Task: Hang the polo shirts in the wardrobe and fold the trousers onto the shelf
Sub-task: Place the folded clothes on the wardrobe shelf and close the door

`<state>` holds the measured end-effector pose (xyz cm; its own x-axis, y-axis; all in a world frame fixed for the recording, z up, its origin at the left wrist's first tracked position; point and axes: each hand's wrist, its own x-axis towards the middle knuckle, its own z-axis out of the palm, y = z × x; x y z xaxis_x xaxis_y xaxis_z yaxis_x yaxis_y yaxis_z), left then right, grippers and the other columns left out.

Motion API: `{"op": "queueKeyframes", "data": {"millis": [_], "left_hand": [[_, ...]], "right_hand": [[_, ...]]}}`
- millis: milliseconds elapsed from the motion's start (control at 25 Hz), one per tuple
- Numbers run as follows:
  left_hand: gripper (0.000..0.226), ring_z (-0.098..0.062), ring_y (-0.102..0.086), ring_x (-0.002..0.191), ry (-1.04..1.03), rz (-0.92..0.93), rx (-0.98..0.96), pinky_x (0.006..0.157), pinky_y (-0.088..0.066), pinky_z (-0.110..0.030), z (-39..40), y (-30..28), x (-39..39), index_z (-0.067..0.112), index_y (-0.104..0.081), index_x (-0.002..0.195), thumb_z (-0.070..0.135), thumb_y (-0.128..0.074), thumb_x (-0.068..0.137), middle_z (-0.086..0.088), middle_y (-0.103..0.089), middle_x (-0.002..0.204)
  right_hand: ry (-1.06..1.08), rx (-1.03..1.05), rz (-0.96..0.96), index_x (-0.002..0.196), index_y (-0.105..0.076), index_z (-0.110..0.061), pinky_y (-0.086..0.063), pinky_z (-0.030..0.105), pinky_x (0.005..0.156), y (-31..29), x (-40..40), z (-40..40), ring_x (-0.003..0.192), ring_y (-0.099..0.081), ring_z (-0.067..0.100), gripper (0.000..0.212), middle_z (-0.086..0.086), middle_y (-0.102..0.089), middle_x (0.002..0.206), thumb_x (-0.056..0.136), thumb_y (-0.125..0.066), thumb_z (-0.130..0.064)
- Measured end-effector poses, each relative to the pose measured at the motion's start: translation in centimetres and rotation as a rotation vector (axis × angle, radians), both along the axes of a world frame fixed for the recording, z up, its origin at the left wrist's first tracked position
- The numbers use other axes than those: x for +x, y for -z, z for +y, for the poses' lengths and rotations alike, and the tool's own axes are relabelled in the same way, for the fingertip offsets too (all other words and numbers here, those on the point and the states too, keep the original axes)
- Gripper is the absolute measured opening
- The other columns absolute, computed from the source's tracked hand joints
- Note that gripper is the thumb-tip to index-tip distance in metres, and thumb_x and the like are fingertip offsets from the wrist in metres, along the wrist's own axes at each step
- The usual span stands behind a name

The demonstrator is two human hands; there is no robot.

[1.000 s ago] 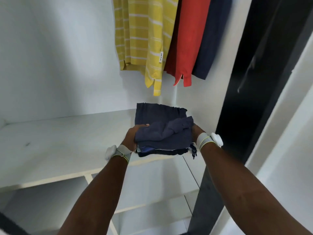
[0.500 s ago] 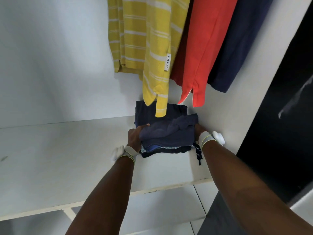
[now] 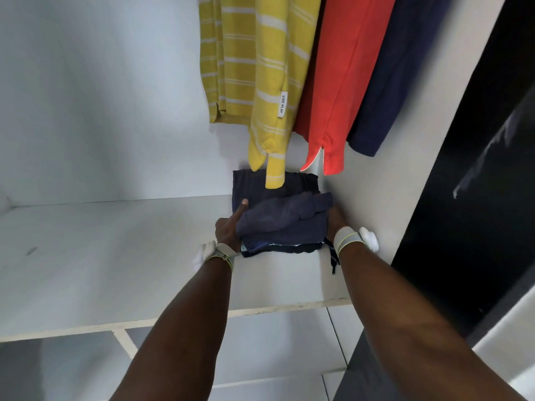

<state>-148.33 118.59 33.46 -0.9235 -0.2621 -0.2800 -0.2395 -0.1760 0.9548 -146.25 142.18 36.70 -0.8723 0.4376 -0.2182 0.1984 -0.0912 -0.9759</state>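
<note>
A folded stack of dark navy trousers (image 3: 282, 224) lies on the white wardrobe shelf (image 3: 115, 256), pushed into its far right corner. My left hand (image 3: 228, 227) holds the stack's left side, thumb lying on top of the cloth. My right hand (image 3: 337, 219) holds the right side against the wardrobe wall, its fingers hidden by the fabric. A drawstring (image 3: 333, 257) dangles from the stack's front right. Above hang a yellow striped polo shirt (image 3: 260, 76), a red polo shirt (image 3: 338, 82) and a navy polo shirt (image 3: 396, 76).
The wardrobe's white back wall (image 3: 101, 96) and right side wall (image 3: 390, 198) close in the shelf. Lower shelves (image 3: 275, 342) show beneath the front edge. A dark glossy door panel (image 3: 477, 169) stands at the right.
Both hands have carried the trouser stack forward and set it deeper onto the shelf, into the right corner under the yellow shirt's hem.
</note>
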Motion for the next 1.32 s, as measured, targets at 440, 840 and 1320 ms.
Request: {"op": "queueKeyframes", "data": {"millis": [440, 840, 1320], "left_hand": [[0.042, -0.029, -0.047, 0.125, 0.249, 0.241, -1.17, 0.109, -0.024, -0.039, -1.4, 3.1, 11.4, 0.004, -0.061, 0.115, 0.023, -0.029, 0.096, -0.014, -0.055, 0.13], [0.043, -0.031, -0.069, 0.082, 0.455, 0.644, -1.614, 0.076, -0.055, -0.033, -7.4, 4.3, 20.3, 0.005, -0.072, 0.094, 0.028, -0.036, 0.09, -0.013, -0.072, 0.092], [0.011, -0.032, -0.062, 0.076, 0.754, 0.747, -2.066, 0.072, -0.037, -0.034, -29.5, -1.8, 27.6, 0.006, -0.067, 0.076, 0.014, -0.06, 0.074, -0.015, -0.068, 0.078]], "right_hand": [[-0.01, 0.989, 0.009, 0.082, -0.063, 0.012, -0.046, 0.041, 0.075, 6.2, 11.2, -1.6, 0.081, -0.06, 0.041, 0.044, 0.029, -0.063, 0.084, 0.08, -0.03, -0.016], [-0.24, 1.138, -0.296, 0.093, -0.077, -0.021, -0.056, 0.039, 0.082, 9.5, 16.2, -3.0, 0.095, -0.067, 0.026, 0.036, 0.004, -0.071, 0.099, 0.086, -0.046, -0.037], [0.364, 1.055, 0.042, 0.102, -0.055, 0.011, -0.045, 0.05, 0.085, 13.4, 24.2, -29.0, 0.096, -0.054, 0.046, 0.041, 0.032, -0.055, 0.103, 0.094, -0.039, -0.025]]}}
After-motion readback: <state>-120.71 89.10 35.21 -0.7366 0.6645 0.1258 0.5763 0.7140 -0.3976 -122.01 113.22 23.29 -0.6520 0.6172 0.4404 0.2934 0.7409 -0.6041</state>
